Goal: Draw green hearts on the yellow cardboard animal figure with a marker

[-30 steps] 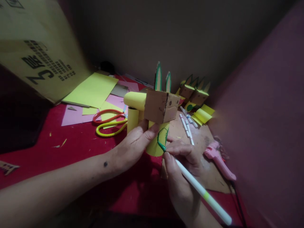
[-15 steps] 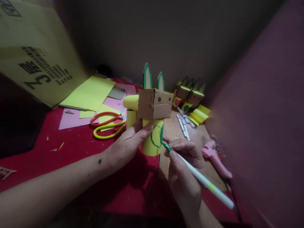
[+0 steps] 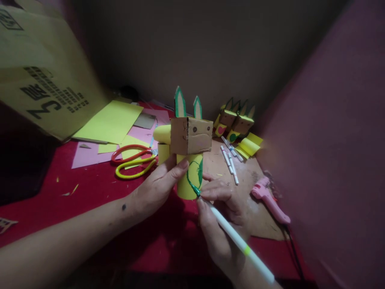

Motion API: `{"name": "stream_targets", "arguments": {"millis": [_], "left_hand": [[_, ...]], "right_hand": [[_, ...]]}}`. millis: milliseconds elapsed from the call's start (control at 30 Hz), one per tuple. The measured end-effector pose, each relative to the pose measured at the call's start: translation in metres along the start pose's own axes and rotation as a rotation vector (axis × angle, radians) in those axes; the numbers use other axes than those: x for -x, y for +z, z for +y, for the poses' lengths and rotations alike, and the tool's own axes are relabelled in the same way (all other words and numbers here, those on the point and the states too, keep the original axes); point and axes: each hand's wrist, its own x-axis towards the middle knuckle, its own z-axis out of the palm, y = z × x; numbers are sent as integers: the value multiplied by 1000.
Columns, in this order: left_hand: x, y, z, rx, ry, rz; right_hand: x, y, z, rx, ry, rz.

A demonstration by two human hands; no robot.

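Note:
A paper figure [image 3: 191, 136] has a cardboard box head, two green-edged ears, drawn eyes and a yellow paper tube body. My left hand [image 3: 155, 184] grips that body from the left, its thumb on the front and most of its fingers hidden behind. Between the thumb and fingers of my right hand [image 3: 221, 224] is a white marker [image 3: 237, 237] with a green tip end. The tip touches the lower part of a green outlined oval on the tube. Solid green fills the oval's right side.
Red-and-yellow-handled scissors [image 3: 135, 160] and yellow paper sheets [image 3: 110, 120] lie left of the figure. Several markers [image 3: 230, 160], a pink glue gun [image 3: 269, 200] and similar figures [image 3: 236, 122] are at the right. A large cardboard box [image 3: 51, 72] stands at the left.
The marker tip has moved from the oval's right edge down and left to its lower edge. More green covers the right side. The whole view has shifted slightly.

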Motion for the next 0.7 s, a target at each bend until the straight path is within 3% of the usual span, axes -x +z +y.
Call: {"name": "stream_targets", "arguments": {"millis": [700], "left_hand": [[2, -2, -2, 25, -83, 15]], "right_hand": [[-1, 1, 0, -8, 69, 31]]}}
